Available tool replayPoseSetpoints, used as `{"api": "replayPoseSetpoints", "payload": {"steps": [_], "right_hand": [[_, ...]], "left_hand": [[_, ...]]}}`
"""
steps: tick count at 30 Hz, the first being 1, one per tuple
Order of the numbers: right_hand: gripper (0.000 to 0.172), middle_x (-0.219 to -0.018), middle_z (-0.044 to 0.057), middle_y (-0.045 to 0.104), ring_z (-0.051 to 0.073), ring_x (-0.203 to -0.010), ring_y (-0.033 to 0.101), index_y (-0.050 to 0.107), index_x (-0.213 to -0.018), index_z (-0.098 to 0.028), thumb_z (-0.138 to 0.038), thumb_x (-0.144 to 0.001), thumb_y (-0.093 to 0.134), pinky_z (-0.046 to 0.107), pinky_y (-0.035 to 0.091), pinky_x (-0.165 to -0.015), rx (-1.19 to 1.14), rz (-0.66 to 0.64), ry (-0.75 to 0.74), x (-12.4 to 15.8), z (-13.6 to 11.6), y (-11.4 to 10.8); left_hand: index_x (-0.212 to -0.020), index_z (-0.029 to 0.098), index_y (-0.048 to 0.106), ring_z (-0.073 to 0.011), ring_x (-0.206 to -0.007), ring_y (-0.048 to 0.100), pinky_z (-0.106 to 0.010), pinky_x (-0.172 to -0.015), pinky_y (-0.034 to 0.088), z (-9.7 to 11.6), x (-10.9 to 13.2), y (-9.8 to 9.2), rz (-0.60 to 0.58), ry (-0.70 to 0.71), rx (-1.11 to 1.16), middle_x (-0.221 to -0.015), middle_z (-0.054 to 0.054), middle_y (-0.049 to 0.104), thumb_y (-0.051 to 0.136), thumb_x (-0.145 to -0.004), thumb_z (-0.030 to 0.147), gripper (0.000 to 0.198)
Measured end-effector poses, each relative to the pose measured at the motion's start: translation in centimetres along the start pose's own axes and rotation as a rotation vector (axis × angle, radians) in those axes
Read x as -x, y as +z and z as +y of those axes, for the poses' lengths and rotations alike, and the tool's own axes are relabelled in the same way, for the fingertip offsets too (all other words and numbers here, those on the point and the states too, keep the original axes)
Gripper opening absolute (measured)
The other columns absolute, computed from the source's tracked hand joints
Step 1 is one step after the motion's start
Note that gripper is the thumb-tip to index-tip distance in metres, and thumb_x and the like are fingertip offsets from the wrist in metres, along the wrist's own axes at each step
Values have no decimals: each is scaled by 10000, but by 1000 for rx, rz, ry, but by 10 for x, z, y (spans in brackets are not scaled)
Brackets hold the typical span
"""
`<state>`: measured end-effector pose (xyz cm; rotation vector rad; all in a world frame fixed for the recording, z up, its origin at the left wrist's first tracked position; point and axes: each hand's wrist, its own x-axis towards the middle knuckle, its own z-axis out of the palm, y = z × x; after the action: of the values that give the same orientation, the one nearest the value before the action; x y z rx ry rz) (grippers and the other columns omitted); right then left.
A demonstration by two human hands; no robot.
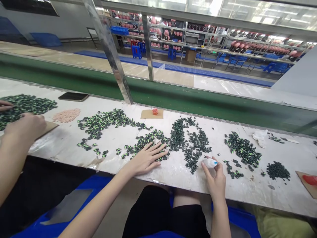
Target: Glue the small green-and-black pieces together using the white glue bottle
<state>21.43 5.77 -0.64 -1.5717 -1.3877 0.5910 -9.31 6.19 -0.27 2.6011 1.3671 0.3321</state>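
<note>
My left hand [148,157] lies flat with fingers spread over a pile of small dark pieces with bright green marks [138,144]. In my right hand [216,178] is a small white squeeze bottle [210,163] with a blue tip, held between thumb and fingers just above the table. Left of the bottle spreads a heap of plain dark green pieces [177,135]. A further pile of green-marked pieces [244,148] lies to the right of my right hand. Beyond my left hand, a small red cup [155,111] stands on a piece of cardboard [146,114].
A co-worker's hands [27,125] are at the far left, by another green-marked pile [32,103]. Near them lie pinkish pieces [66,115] and a phone [73,96]. A metal post [111,53] rises at the table's back edge, before a green conveyor belt [173,96]. Crumpled tissue [260,137] lies right.
</note>
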Motion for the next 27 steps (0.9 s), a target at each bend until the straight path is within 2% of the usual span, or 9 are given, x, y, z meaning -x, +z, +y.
{"api": "replayPoseSetpoints", "payload": {"steps": [3,8,13,17,21,24,27], "right_hand": [[460,-1085,148,690,281,-1011,640,543,-972,-193,-535,-699,686,429,488,-858,-92,-4,81,3,0,2],[438,-951,119,719,257,-874,668,581,-949,-177,-498,-685,722,378,515,-757,-147,52,38,5,5,6],[427,-947,111,712,235,-847,650,606,-965,-162,-486,-705,705,350,502,-744,-173,119,20,6,10,10],[458,-946,110,711,234,-843,644,619,-981,-155,-494,-688,711,346,497,-738,-187,139,53,7,12,10],[445,-990,120,706,236,-890,648,591,-1029,-163,-497,-745,664,357,498,-774,-273,121,49,8,15,9],[398,-951,109,711,225,-868,660,569,-1002,-173,-517,-802,594,356,500,-777,-341,107,27,8,14,8],[388,-900,93,706,204,-798,668,548,-972,-177,-533,-821,565,349,505,-756,-414,154,23,8,10,7]], "left_hand": [[-1445,338,288,-229,-1430,225,-473,-1165,109,-5,-4,-6,-52,102,21,-1536,-20,273,351,-955,455,508],[-1428,360,319,-236,-1430,224,-460,-1159,142,-9,-11,-13,-153,233,75,-1537,-16,272,440,-910,473,545],[-1436,356,307,-228,-1416,258,-419,-1157,187,-10,-16,-18,-179,336,166,-1526,-19,289,463,-899,480,572],[-1434,368,305,-219,-1412,267,-403,-1156,193,-8,-20,-18,-226,356,217,-1530,2,280,451,-905,467,557],[-1450,353,272,-245,-1427,224,-458,-1154,159,-9,-19,-23,-272,384,190,-1539,-17,262,387,-918,504,565],[-1489,292,158,-308,-1445,117,-542,-1141,98,-2,-23,-38,-217,305,124,-1560,-66,176,350,-895,600,696],[-1499,267,99,-306,-1452,71,-566,-1138,25,19,-43,-50,-106,231,62,-1570,-75,125,322,-907,602,716]]}}
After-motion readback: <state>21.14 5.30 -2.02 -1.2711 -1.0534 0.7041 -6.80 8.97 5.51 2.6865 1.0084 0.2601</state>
